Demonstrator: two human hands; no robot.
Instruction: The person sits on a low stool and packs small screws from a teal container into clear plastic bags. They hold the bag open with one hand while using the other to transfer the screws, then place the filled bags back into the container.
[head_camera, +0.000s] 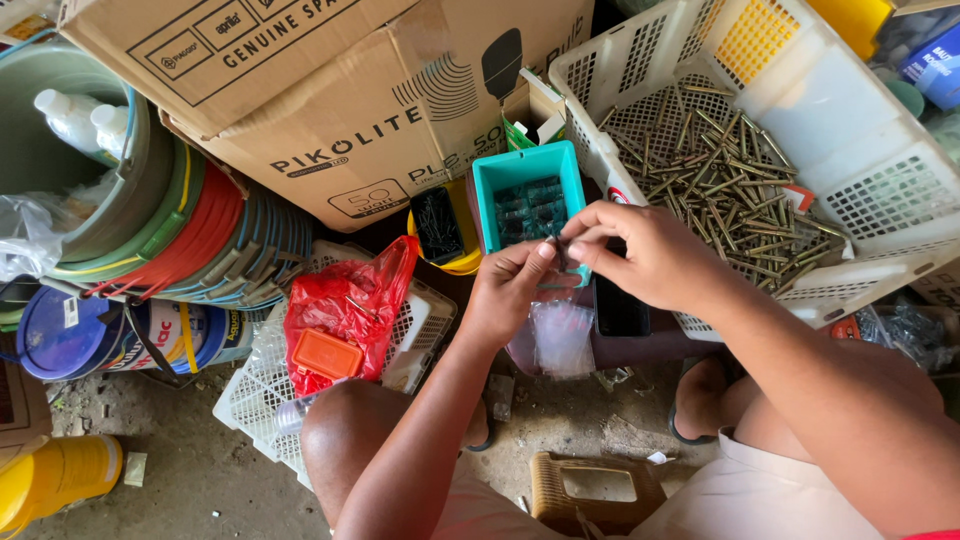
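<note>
Nearest to us, between our knees, a small woven stool (597, 490) stands on the dirt floor (180, 470), and there is only a narrow strip of free floor around it. At the lower left edge a yellow can (55, 480) lies on its side.

Above the stool our two hands meet. Our left hand (510, 290) is nearly closed, the thumb and the fingers pinched on the top of a clear bag (562, 335) that hangs down from it. Our right hand (645, 255) comes from the right, its fingertips pinched together at the same spot, touching the left ones; we cannot tell which small piece it holds. There is little room here: a dark tray (620, 310) is just under the right hand.

To the left a red bag (350, 300) with an orange box (326, 354) lies on a white basket (250, 390). Just behind the hands stands a teal bin (528, 195) with small dark packets inside, and beside it a yellow cup (440, 235) with dark screws.

To the right a big white crate (860, 130) is tilted, full of brass-coloured bolts (720, 180); its rim almost touches the right hand. At far left, stacked buckets (150, 220) in green, red and blue lie on their side, with a blue tin (70, 335) below. Farthest, two brown cartons (330, 90) with black print close the top edge.
</note>
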